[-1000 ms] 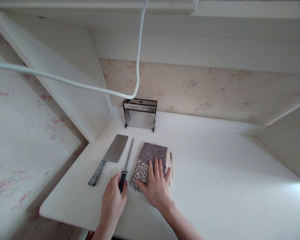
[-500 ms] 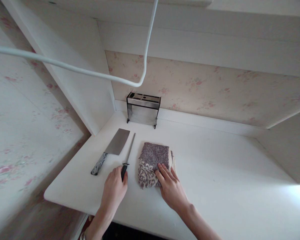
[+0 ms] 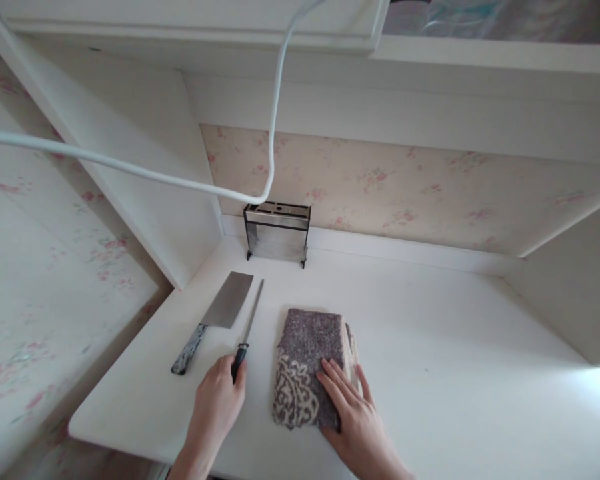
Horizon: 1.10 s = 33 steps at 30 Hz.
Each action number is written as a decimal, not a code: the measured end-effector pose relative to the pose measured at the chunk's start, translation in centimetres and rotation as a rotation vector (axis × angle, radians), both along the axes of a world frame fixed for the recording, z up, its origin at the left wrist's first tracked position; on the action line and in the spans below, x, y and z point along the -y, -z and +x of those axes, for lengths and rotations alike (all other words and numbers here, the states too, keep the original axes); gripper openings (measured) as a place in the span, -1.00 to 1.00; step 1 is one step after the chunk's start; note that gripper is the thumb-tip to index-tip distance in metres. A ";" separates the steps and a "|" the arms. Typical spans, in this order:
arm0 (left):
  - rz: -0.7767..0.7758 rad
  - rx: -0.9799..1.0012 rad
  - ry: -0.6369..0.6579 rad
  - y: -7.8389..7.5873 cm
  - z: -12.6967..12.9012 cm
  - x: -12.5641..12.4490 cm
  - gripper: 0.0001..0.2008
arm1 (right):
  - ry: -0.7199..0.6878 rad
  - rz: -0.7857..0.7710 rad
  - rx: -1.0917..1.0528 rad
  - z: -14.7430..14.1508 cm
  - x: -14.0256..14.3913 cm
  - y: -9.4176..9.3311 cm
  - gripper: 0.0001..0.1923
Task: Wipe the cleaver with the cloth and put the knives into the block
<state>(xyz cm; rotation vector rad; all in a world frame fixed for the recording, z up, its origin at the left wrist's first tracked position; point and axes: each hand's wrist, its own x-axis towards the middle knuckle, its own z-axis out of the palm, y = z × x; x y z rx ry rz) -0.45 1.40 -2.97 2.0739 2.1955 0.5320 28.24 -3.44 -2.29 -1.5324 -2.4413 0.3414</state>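
My left hand (image 3: 219, 393) is closed around the black handle of a honing steel (image 3: 253, 317), whose thin rod points away from me across the white tabletop. To the left of the rod lies a cleaver (image 3: 227, 300) with a broad grey blade and a marbled grey handle. My right hand (image 3: 353, 413) rests on the right side of a folded towel (image 3: 310, 353), fingers stretched out and slightly spread. The towel is purple-grey with a cream scroll pattern on its near left part. The thumb lies along the towel's near edge.
A knife block (image 3: 277, 233) with clear sides and a slotted metal top stands at the back, near the floral wall (image 3: 380, 180). A white cable (image 3: 170, 177) hangs across the upper left, in front of the white cabinet (image 3: 195, 27). The white tabletop (image 3: 430, 320) has a rounded left corner.
The view has tilted upward, so everything sits lower in the picture. The towel and my right hand have come a little closer to me. My left hand keeps its hold on the honing steel.
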 end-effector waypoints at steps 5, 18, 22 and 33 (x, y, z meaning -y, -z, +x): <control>-0.061 -0.009 -0.025 -0.3 0.2 0.1 -0.75 | 0.005 0.070 0.019 -0.5 0.5 0.0 -0.23; -0.232 0.012 -0.029 -1.7 0.7 0.3 -0.77 | 0.065 0.286 0.061 -2.6 -0.3 -0.8 -0.21; -0.238 0.090 -0.048 -1.5 0.6 0.5 -0.76 | 0.102 0.309 -0.007 -3.0 -0.9 -0.3 -0.20; -0.250 0.515 -0.114 -1.8 0.5 1.2 -0.67 | 0.182 0.021 -0.131 -3.4 -1.2 -2.9 -0.20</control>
